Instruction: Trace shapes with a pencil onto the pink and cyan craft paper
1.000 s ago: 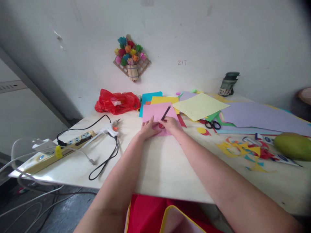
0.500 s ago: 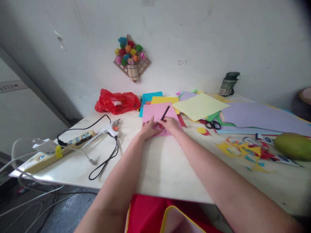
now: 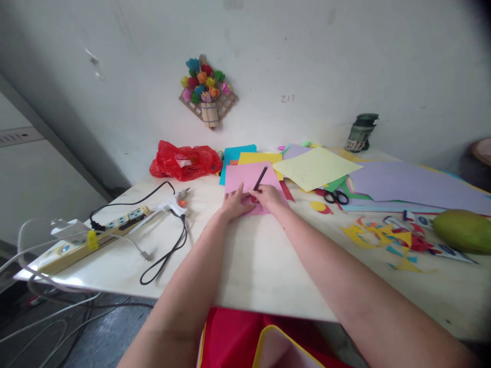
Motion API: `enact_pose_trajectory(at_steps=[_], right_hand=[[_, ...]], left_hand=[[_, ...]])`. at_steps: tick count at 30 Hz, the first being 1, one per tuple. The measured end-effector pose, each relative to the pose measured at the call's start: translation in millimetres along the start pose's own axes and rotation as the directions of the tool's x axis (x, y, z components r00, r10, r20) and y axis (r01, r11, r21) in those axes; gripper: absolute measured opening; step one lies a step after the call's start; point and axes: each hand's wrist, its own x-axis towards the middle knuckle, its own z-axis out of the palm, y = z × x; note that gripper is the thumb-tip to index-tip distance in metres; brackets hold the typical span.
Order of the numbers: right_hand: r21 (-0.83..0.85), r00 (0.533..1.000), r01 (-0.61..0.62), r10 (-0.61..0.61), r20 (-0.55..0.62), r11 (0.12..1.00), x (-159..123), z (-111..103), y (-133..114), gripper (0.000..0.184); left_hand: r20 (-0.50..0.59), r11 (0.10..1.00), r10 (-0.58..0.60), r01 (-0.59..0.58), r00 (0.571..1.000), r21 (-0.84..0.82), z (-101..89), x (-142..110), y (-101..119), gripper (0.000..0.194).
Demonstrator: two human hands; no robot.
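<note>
A sheet of pink paper lies on the table in front of me. My left hand rests on its lower left part with the fingers stretched out, pressing it down. In my right hand is a dark pencil, its upper end leaning up and to the right. The pencil's tip is hidden by my fingers. Between my two hands a small red piece shows on the pink sheet, partly covered by the fingertips.
Behind lie blue paper, yellow paper and a red plastic bag. On the right are scissors, paper scraps and a green fruit. A glue gun and a power strip sit left.
</note>
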Motion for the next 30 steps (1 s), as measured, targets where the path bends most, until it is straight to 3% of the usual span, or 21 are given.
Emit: enact_pose_trajectory(at_steps=[26, 30], right_hand=[[0.088, 0.999, -0.03, 0.029, 0.015, 0.996, -1.6, 0.3, 0.2, 0.023], [0.1, 1.0, -0.022, 0.024, -0.017, 0.995, -0.1, -0.5, 1.0, 0.026]], left_hand=[[-0.002, 0.999, -0.007, 0.007, 1.0, 0.042, -2.7, -2.5, 5.1, 0.084], [-0.055, 0.992, -0.023, 0.03, 0.998, 0.119, 0.3, -3.5, 8.9, 0.08]])
